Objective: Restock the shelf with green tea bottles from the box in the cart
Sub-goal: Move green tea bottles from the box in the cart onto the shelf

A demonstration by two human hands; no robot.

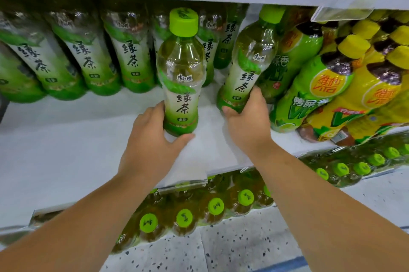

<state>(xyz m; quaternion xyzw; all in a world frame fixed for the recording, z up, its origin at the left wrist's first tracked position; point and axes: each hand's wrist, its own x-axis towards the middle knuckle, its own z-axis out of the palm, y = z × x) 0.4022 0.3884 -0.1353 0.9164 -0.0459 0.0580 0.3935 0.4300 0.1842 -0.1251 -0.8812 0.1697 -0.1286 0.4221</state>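
**L hand**: fingers and thumb curled round the base of an upright green tea bottle, label facing out. Its base is at or just above the shelf; contact can't be told.

**R hand**: wrapped round the lower part of a second bottle, near the first and leaning slightly rightward.

**Behind both hands:** back row of the same tea, w/ bare shelf between row and hands.

**R of R hand, just beside:** yellow-capped bottles, a different product.

**Below hands:** lower-tier bottles, green caps up.

**Cart & box:** not in view.

**Step (judged):** placement, w/ two bottles brought to the shelf front and not yet let go.

**Next move calls for:** sliding both back to meet the row, upright and labels forward. The R bottle must stay clear of the neighbouring product. Then release and go back to the box for more.
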